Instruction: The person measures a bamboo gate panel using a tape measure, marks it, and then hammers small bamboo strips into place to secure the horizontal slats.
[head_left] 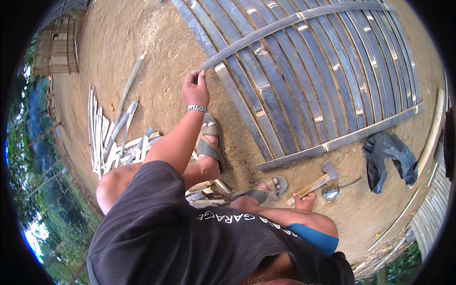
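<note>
The left hand (195,88) was closed in a pinch on the near end of a long split bamboo slat (294,20), which ran from that hand toward 1 o'clock and lay crosswise over a mat of parallel bamboo slats (304,80) spread on the bare earth ground (142,42). Holding the slat by its end probably allowed it to be steered across the mat. A second crosspiece slat (342,138) lay along the mat's near edge, at 3 o'clock from the sandalled foot (209,142), apparently binding the strips in line. The right hand (304,201), at 5 o'clock in the view, was closed around the wooden handle of a hatchet (319,180); its head rested on the ground, just beside a small metal tool (332,191) too indistinct to identify. A black plastic bag (389,159) lay near it at 3 o'clock. Pale bamboo offcuts (107,137) were heaped at 9 o'clock, well apart from the mat.
</note>
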`<state>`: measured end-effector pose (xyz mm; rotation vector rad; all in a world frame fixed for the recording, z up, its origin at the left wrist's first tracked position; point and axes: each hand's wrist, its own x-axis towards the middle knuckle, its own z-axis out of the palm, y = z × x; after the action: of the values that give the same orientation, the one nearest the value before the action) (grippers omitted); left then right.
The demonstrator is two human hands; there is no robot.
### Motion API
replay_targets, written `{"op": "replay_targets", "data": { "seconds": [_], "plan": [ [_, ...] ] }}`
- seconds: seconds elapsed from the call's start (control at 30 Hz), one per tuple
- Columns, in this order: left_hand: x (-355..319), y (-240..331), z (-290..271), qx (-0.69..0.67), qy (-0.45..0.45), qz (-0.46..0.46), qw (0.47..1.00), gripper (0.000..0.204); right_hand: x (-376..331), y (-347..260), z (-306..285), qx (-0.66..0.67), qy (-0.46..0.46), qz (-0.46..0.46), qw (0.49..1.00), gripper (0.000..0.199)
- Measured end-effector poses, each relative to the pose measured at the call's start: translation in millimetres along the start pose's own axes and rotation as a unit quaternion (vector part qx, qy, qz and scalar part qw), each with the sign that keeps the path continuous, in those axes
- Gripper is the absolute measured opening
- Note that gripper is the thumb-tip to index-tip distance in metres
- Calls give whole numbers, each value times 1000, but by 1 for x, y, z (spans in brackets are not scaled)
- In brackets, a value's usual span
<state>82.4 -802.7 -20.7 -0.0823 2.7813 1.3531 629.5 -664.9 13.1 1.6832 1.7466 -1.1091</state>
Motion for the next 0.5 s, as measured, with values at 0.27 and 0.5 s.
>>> {"op": "replay_targets", "data": {
  "seconds": [0.27, 0.5],
  "plan": [
    [30, -13, 33, -47, 0, 74, 996, 12, -60, -97, 94, -361, -467, -327, 738, 62],
    [29, 1, 32, -35, 1, 117, 992, 14, -99, -143, 137, -467, -577, -405, 534, 41]
  ]
}}
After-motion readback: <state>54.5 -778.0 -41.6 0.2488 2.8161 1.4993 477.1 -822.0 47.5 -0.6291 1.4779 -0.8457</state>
